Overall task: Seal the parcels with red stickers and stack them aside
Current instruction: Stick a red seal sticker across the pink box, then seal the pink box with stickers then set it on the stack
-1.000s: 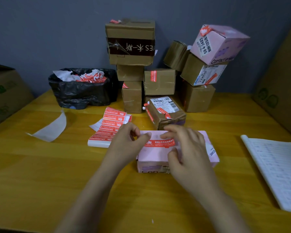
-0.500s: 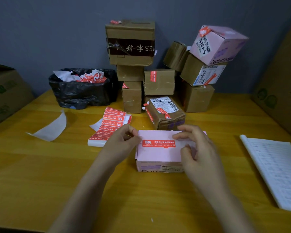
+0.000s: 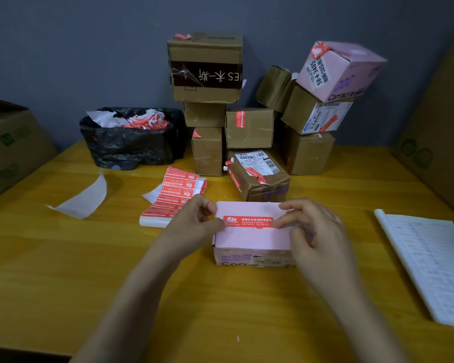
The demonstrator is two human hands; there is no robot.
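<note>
A brown carton (image 3: pixel 11 148) stands at the far left edge of the yellow table (image 3: pixel 63 271). Just right of it, a strip of white backing paper (image 3: pixel 81 200) lies curled on the wood. Behind that sits a black bin bag (image 3: pixel 131 145) holding peeled scraps. A folded stack of red stickers (image 3: pixel 173 195) lies near the middle.

The left hand (image 3: pixel 192 224) partly covers that stack. Its thumb is stretched out and presses the left end of the red sticker (image 3: pixel 248 221). Its other fingers are loosely curled at the parcel's left edge and grasp nothing.

The pink parcel (image 3: pixel 252 239) rests flat on the table in front of the person, with the sticker lying across its top. Behind it, sealed parcels (image 3: pixel 249 128) are stacked against the wall, some of them tilted.

The right hand (image 3: pixel 315 231) presses its extended forefinger on the sticker's right end. Its remaining fingers are relaxed and slightly bent over the parcel's right side.

Further right lies an open notebook (image 3: pixel 430 263), and a large carton (image 3: pixel 440 127) stands at the edge.
</note>
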